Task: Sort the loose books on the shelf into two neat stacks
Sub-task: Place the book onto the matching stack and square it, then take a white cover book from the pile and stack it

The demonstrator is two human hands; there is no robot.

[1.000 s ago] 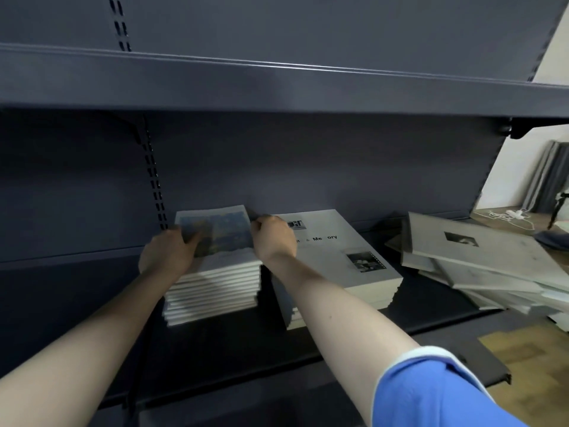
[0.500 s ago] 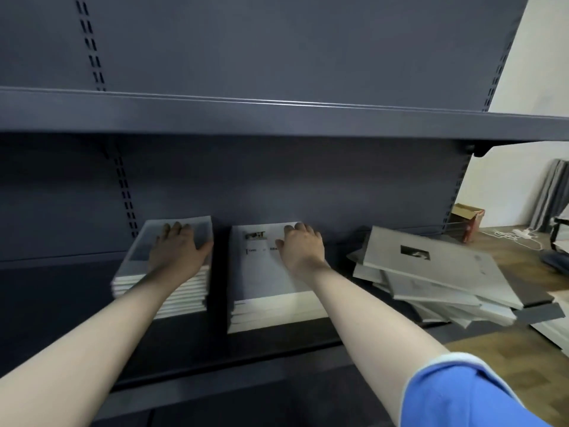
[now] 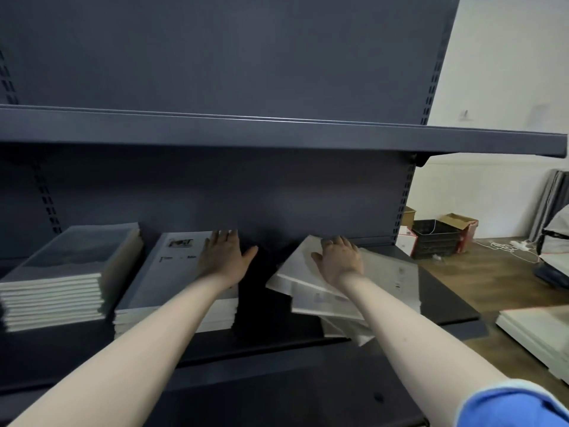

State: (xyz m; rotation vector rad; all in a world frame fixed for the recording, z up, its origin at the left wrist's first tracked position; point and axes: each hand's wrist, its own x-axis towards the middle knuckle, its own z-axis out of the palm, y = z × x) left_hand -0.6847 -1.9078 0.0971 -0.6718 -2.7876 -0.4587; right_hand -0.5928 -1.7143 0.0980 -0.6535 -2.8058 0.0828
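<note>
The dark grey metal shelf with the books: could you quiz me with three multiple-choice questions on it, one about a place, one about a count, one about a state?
1. Where does the left hand rest?
A. on the middle stack of white-covered books
B. on the upper shelf
C. on the floor

2. How many neat, squared-up stacks stand on the dark grey metal shelf?
A. none
B. two
C. five

3. How does the heap of pale grey books under the right hand lie?
A. standing upright
B. boxed up
C. loose and skewed

Answers: 1 A, its flat fingers lie on that stack's top cover. 2 B, the left stack of dark-covered books and the middle stack have even edges. 3 C, its books fan out at different angles.
</note>
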